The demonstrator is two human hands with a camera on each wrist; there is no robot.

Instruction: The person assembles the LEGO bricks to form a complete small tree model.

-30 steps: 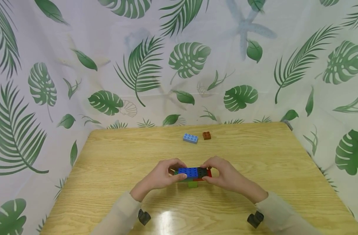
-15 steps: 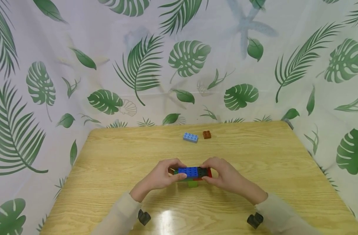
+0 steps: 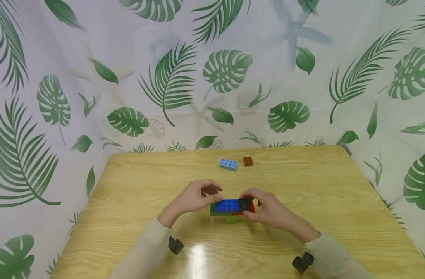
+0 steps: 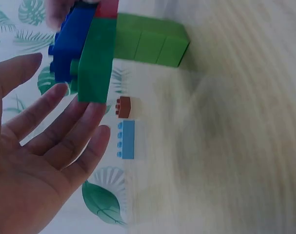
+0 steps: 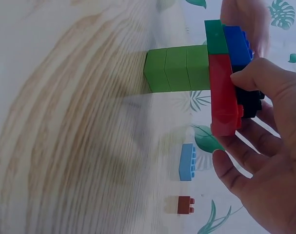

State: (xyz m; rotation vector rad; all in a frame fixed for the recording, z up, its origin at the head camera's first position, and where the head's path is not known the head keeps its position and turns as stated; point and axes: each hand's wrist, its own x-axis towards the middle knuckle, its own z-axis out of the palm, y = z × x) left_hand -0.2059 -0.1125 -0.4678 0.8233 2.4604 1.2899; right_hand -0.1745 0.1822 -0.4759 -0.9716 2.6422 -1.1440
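Observation:
A T-shaped brick build stands upright on the table in the head view. Its column of light green bricks (image 4: 150, 41) bears a green brick (image 4: 96, 61) and a red brick (image 5: 222, 95) side by side. On top of these sit a blue brick (image 3: 226, 205) and a black brick (image 3: 244, 204). My right hand (image 3: 269, 208) pinches the black brick between thumb and fingers, the thumb also near the red brick's edge. My left hand (image 3: 195, 197) is at the build's left end with fingers spread, just off the blue brick; light contact of a fingertip cannot be ruled out.
Farther back on the wooden table (image 3: 146, 174) lie a light blue brick (image 3: 228, 164) and a small brown brick (image 3: 248, 161), a little apart. A leaf-patterned cloth (image 3: 184, 89) hangs behind the table and along its sides.
My left hand has let go of the blue brick and lifted slightly up and away. My right hand keeps its hold at the black brick. The head view has shifted a little.

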